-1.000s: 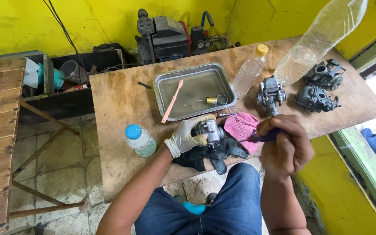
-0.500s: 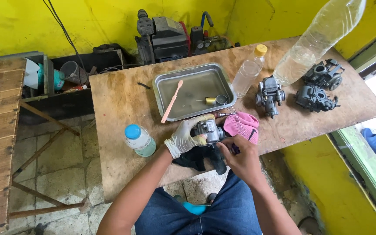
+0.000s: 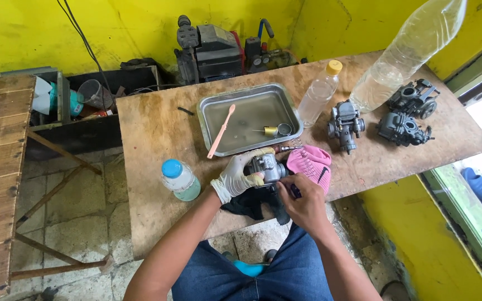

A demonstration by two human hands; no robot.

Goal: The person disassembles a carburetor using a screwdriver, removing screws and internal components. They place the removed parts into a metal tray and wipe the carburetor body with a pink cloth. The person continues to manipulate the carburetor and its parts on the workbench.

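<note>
From the head camera, the person sits at the near edge of a wooden counter [image 3: 157,134]. The left hand [image 3: 235,178], in a pale glove, is closed around a small metal carburetor [image 3: 267,167], holding it just above the near edge of the counter, over a dark cloth [image 3: 249,203] that hangs off the edge. The bare right hand [image 3: 305,203] is pinched narrow on a tool with a dark purple handle [image 3: 294,191], whose tip is against the near side of the carburetor (the tip itself is hidden by the fingers). Just right of the carburetor lies a pink cloth [image 3: 311,163].

Farther in stands a shallow metal tray [image 3: 210,114] holding a pink toothbrush [image 3: 221,131], a small brass part [image 3: 270,131] and a ring-like piece beside it, all lying loose. A small bottle with a blue cap [image 3: 178,179] stands to the left of the gloved hand; a clear bottle with a yellow cap [image 3: 320,93] and a large clear bottle [image 3: 405,56] stand to the right of the tray.

As a judgement: small parts already lie in the tray, so the work on this carburetor looks partly done, with the body in hand and the tool on it. Three more carburetors [image 3: 346,125] sit on the right of the counter, well apart from the hands and apparently not in hand at this moment.
</note>
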